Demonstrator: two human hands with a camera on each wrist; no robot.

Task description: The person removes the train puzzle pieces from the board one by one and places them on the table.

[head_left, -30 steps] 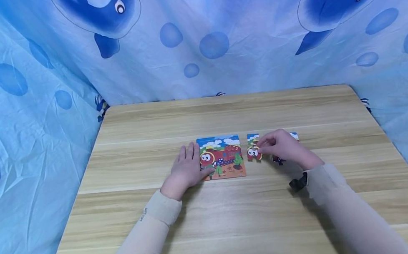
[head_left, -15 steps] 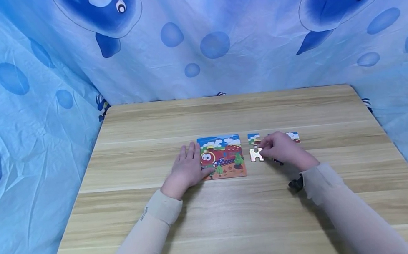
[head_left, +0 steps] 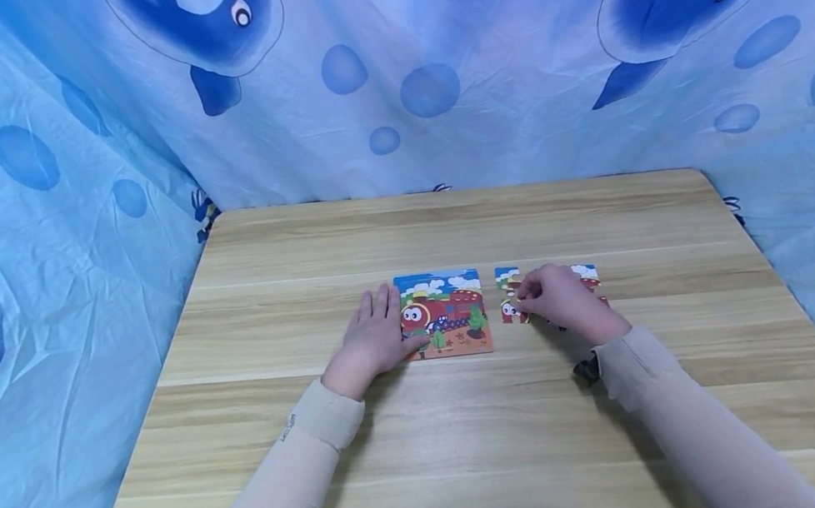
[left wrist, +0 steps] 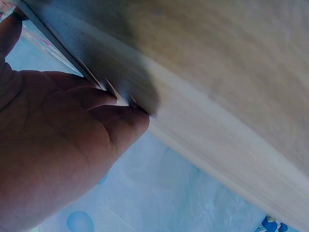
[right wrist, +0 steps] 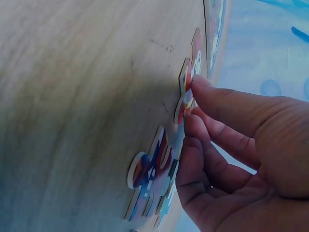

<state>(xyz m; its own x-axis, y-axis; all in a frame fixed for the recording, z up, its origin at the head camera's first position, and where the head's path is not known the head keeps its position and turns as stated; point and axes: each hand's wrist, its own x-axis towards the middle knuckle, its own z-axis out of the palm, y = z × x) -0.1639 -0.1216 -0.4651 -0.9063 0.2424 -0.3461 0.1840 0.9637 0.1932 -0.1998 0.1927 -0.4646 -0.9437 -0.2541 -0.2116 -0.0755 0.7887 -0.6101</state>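
A colourful train picture board lies on the table. My left hand rests flat at its left edge, fingers straight, thumb over the lower left corner; in the left wrist view, the left hand has its fingertips on the wood beside the board's edge. My right hand pinches a puzzle piece with cartoon eyes between thumb and fingers, low over the table. Directly above that piece in the head view lies another piece with sky and clouds. In the right wrist view, the pinched puzzle piece is partly hidden by the thumb.
More puzzle pieces lie beyond and under my right hand, partly covered by it. One blue-and-red piece shows near the fingers in the right wrist view. A blue dolphin-print cloth hangs behind the wooden table.
The eyed puzzle piece tilted in my right hand, flashing pale, and its picture shows again, slightly lower and further right. The right forearm shifted a little left. My left hand stayed put.
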